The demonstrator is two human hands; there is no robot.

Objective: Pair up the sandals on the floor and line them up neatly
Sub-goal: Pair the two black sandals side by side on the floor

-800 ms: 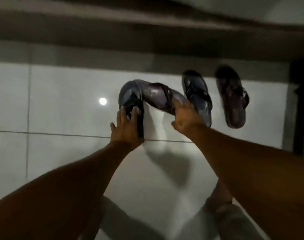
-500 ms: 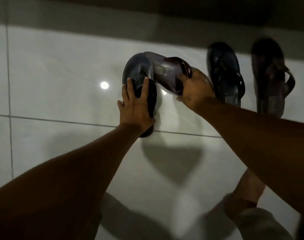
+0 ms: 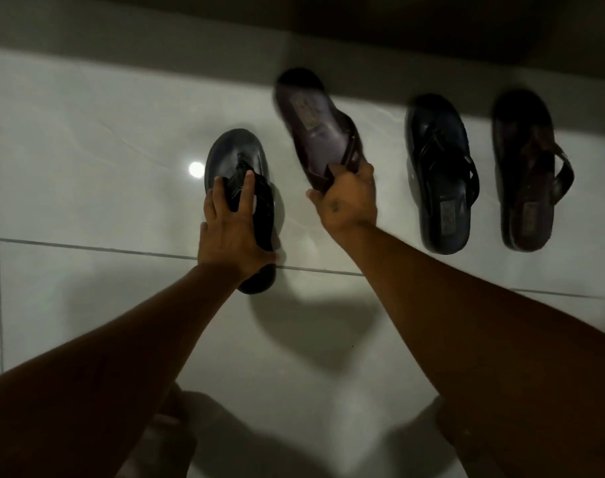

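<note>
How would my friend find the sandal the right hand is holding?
Look at the white tiled floor, where four sandals make a row. Second from the left is the brown sandal, gripped at its near end by the right hand. It alone is sharply slanted and blurred.

Floor (image 3: 87,150) lies open left of the black sandal (image 3: 237,157) under the left hand (image 3: 230,232) and along the near edge. A gap separates the lifted brown sandal (image 3: 314,132) in the right hand (image 3: 345,201) from the second black sandal (image 3: 439,174), with the second brown sandal (image 3: 525,174) just beside it.
</note>
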